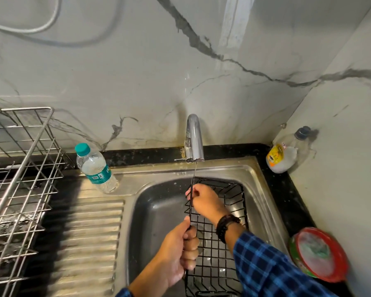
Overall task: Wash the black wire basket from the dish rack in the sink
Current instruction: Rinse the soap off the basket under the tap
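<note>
The black wire basket (219, 249) lies in the steel sink (156, 213), tilted with its left rim raised. My left hand (180, 251) grips that left rim near the front. My right hand (204, 202) pinches the same rim farther back, under the tap. A thin stream of water falls from the chrome tap (194, 140) onto the rim by my right hand. The silver dish rack (19, 168) stands at the left on the draining board.
A plastic water bottle (95, 168) with a teal cap stands on the sink's back left corner. A soap bottle (285, 153) leans in the back right corner. A red bowl (321, 254) with a green scrubber sits on the black counter at right.
</note>
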